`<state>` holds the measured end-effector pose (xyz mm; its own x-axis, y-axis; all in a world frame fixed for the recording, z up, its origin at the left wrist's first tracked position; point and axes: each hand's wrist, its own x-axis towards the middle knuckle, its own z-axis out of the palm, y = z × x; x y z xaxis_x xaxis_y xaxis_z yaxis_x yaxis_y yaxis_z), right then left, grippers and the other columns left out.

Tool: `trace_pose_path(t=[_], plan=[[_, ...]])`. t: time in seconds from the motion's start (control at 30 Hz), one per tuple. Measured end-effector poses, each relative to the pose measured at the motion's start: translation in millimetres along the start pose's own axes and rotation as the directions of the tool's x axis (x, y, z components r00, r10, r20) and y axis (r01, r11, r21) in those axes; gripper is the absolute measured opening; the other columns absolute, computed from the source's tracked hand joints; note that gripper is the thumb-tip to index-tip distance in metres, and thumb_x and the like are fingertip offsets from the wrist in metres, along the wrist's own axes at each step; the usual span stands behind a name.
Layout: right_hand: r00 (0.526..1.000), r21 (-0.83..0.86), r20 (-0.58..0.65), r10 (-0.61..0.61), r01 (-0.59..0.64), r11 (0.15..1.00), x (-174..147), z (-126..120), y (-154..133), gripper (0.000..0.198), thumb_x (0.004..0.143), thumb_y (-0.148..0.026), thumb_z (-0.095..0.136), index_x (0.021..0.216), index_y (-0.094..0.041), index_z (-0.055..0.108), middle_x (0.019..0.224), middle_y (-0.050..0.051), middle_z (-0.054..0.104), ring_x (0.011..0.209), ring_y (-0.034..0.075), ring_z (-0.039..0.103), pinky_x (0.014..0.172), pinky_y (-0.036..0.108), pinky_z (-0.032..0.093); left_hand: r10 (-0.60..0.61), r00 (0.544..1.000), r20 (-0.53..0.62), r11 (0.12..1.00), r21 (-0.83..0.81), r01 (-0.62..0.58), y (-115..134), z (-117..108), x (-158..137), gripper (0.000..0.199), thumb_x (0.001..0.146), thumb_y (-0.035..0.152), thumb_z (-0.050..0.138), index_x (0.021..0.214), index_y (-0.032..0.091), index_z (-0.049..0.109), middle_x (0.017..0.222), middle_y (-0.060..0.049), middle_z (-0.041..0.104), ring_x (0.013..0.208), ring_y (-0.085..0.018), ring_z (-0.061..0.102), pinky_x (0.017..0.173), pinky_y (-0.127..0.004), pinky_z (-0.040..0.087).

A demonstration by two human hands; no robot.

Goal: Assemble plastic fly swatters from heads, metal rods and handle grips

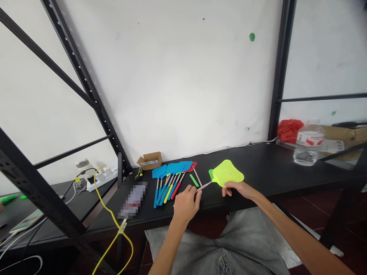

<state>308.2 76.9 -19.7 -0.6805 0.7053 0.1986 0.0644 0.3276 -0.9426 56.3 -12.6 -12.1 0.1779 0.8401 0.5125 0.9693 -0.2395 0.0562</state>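
Observation:
My left hand (185, 203) is closed around the metal shaft of a yellow-green fly swatter (227, 172). At the other end, my right hand (235, 188) grips the lower edge of its perforated head. Part of a green swatter head (211, 174) shows behind the yellow-green one; the rest of it is hidden. To the left, several blue fly swatters (159, 172) lie fanned out, with blue handles and one yellow-green handle. A red fly swatter (176, 190) lies beside them. Between these and my hands lie a green handle (194, 180) and a thin metal rod (197, 176).
A small open cardboard box (150, 160) and a yellow-black tool (139, 174) sit at the back left. A blurred-out flat object (133, 200) has a yellow cable (110, 210) attached. Rightward stand a water bottle (308, 147) and a red bag (289, 130). Black posts (279, 72) frame the table.

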Motion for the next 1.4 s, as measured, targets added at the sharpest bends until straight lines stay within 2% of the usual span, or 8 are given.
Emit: trace_pose_path(t=[0.2, 0.37, 0.47, 0.6, 0.77, 0.97, 1.2, 1.4], plan=[[0.999, -0.064, -0.030, -0.021, 0.019, 0.998, 5, 7, -3, 0.046, 0.094, -0.049, 0.043, 0.083, -0.015, 0.071, 0.061, 0.000, 0.050, 0.061, 0.015, 0.048, 0.062, 0.029, 0.037, 0.040, 0.999, 0.009, 0.999, -0.001, -0.040, 1, 0, -1, 0.031, 0.099, 0.040, 0.036, 0.081, 0.021, 0.054, 0.082, -0.001, 0.059, 0.069, -0.015, 0.059, 0.052, -0.027, 0.024], [0.999, -0.104, -0.036, -0.039, 0.036, 0.994, 7, 9, -4, 0.047, 0.094, -0.052, 0.043, 0.085, -0.015, 0.070, 0.061, 0.000, 0.052, 0.058, 0.014, 0.047, 0.061, 0.028, 0.038, 0.034, 0.999, 0.010, 0.999, 0.004, -0.034, 1, -1, -1, 0.030, 0.098, 0.040, 0.037, 0.082, 0.021, 0.054, 0.083, -0.001, 0.059, 0.070, -0.015, 0.060, 0.053, -0.027, 0.025], [0.998, -0.158, -0.021, -0.052, 0.048, 0.986, 4, 9, -7, 0.044, 0.094, -0.051, 0.045, 0.086, -0.016, 0.071, 0.062, 0.000, 0.053, 0.058, 0.013, 0.047, 0.061, 0.027, 0.038, 0.033, 0.999, 0.012, 0.999, -0.015, -0.033, 1, -3, -1, 0.029, 0.097, 0.041, 0.039, 0.082, 0.022, 0.055, 0.082, -0.001, 0.060, 0.071, -0.015, 0.061, 0.054, -0.027, 0.027], [0.999, -0.173, 0.038, -0.035, 0.041, 0.984, 3, 5, -8, 0.043, 0.093, -0.052, 0.047, 0.098, -0.017, 0.072, 0.068, 0.001, 0.057, 0.064, 0.014, 0.049, 0.065, 0.027, 0.040, 0.054, 0.998, 0.011, 0.996, -0.069, -0.053, 1, -7, -1, 0.026, 0.095, 0.042, 0.043, 0.082, 0.022, 0.054, 0.080, 0.000, 0.059, 0.071, -0.015, 0.060, 0.056, -0.026, 0.029], [0.995, -0.130, 0.098, -0.034, 0.047, 0.990, 3, 4, -6, 0.046, 0.093, -0.053, 0.046, 0.104, -0.016, 0.071, 0.071, 0.002, 0.059, 0.068, 0.014, 0.051, 0.069, 0.028, 0.042, 0.086, 0.996, 0.018, 0.985, -0.149, -0.082, 1, -13, -2, 0.025, 0.095, 0.040, 0.043, 0.082, 0.022, 0.055, 0.078, 0.001, 0.060, 0.070, -0.014, 0.059, 0.058, -0.026, 0.032], [0.985, 0.010, 0.154, -0.074, 0.073, 0.997, 2, 15, -8, 0.044, 0.095, -0.050, 0.045, 0.100, -0.014, 0.069, 0.069, 0.003, 0.062, 0.068, 0.015, 0.056, 0.065, 0.027, 0.042, 0.131, 0.991, 0.000, 0.963, -0.239, -0.127, 1, -20, -1, 0.024, 0.094, 0.038, 0.044, 0.096, 0.023, 0.062, 0.080, 0.000, 0.064, 0.071, -0.014, 0.060, 0.060, -0.025, 0.035], [0.990, 0.071, 0.128, -0.059, 0.050, 0.996, 3, 18, -13, 0.044, 0.095, -0.051, 0.045, 0.098, -0.014, 0.068, 0.068, 0.002, 0.062, 0.067, 0.015, 0.056, 0.067, 0.028, 0.042, 0.084, 0.996, -0.007, 0.959, -0.269, -0.083, 7, -20, -1, 0.024, 0.094, 0.039, 0.045, 0.096, 0.023, 0.063, 0.078, 0.000, 0.066, 0.071, -0.016, 0.061, 0.061, -0.025, 0.035], [0.990, 0.116, 0.126, -0.061, 0.046, 0.992, 2, 20, -19, 0.044, 0.093, -0.052, 0.047, 0.087, -0.014, 0.067, 0.067, 0.003, 0.063, 0.066, 0.015, 0.056, 0.068, 0.029, 0.043, 0.090, 0.996, -0.006, 0.957, -0.278, -0.088, 12, -22, 1, 0.024, 0.094, 0.038, 0.044, 0.100, 0.024, 0.063, 0.079, 0.000, 0.067, 0.072, -0.016, 0.062, 0.062, -0.025, 0.036]])
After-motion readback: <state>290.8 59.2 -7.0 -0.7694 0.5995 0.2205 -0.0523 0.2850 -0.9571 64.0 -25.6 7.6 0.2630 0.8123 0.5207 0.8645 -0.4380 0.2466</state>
